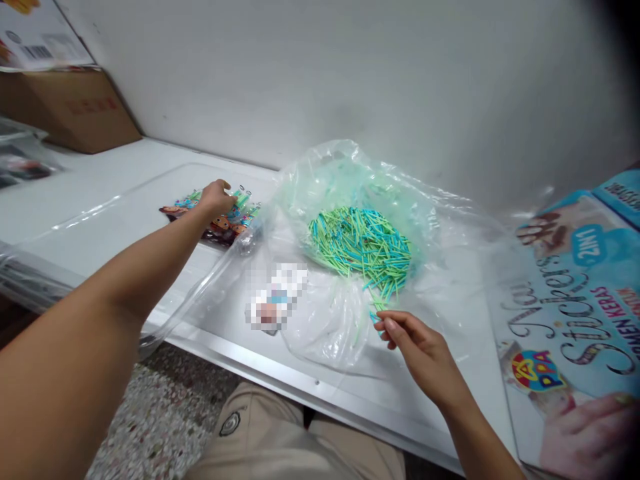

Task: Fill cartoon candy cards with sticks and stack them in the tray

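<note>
My left hand (219, 198) reaches over a cluster of small printed pieces (225, 230) with cartoon figures, some with green sticks and small rings at their tops. Its fingers are curled in; what they grip, if anything, is hidden. Nearer to me, my right hand (407, 337) pinches a few thin green and blue sticks (375, 315) between thumb and fingers. Just beyond it lies a large heap of the same green and blue sticks (360, 247), inside an opened clear plastic bag (330, 333).
The printed pieces lie within a clear plastic tray or sheet (113, 200). A blurred-out card (277, 297) rests on the white table (280, 360). Cardboard boxes (85, 110) stand at the far left. A blue printed "Nail Stickers" pack (565, 320) is at the right, and a wall (350, 80) rises behind.
</note>
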The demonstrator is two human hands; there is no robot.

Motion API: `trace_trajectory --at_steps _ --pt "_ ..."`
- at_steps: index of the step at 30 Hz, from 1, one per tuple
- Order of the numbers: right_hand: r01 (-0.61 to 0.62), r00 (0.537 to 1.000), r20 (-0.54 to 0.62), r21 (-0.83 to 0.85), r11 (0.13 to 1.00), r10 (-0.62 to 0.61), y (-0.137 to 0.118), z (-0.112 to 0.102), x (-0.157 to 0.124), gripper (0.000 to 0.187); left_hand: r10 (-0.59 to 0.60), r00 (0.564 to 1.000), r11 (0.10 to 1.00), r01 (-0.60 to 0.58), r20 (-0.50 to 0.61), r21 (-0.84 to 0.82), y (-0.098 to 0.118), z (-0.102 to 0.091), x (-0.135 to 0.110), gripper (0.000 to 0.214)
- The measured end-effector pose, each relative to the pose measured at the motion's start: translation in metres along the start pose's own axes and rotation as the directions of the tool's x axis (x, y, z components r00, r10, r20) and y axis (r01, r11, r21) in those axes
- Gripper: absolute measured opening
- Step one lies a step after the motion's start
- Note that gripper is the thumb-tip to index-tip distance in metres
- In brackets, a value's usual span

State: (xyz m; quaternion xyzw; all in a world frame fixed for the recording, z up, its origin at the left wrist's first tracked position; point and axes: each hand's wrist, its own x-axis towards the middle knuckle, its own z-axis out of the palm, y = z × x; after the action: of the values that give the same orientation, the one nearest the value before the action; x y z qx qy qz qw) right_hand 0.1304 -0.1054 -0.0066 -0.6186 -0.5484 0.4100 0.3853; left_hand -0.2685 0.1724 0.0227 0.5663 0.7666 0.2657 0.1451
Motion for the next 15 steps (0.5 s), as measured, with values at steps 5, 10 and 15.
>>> trace_trajectory --at_steps 5,10,15 --pt "-0.04 0.998 0.038 -0.036 0.999 0.041 0.009 0.001 0.001 0.036 0.087 0.994 0.983 -0.097 0.068 0.159 -0.007 0.017 0.01 0.06" --pt "-0.019 0.995 0.094 -0.062 0.998 0.024 0.013 0.013 0.002 0.033 0.326 0.933 0.837 -0.36 0.153 0.412 -0.016 0.027 0.012 0.042" --pt "0.054 0.978 0.207 -0.114 0.992 -0.029 0.004 0.032 0.004 0.03 0.331 0.92 0.832 -0.389 0.209 0.395 -0.014 0.034 0.007 0.031"
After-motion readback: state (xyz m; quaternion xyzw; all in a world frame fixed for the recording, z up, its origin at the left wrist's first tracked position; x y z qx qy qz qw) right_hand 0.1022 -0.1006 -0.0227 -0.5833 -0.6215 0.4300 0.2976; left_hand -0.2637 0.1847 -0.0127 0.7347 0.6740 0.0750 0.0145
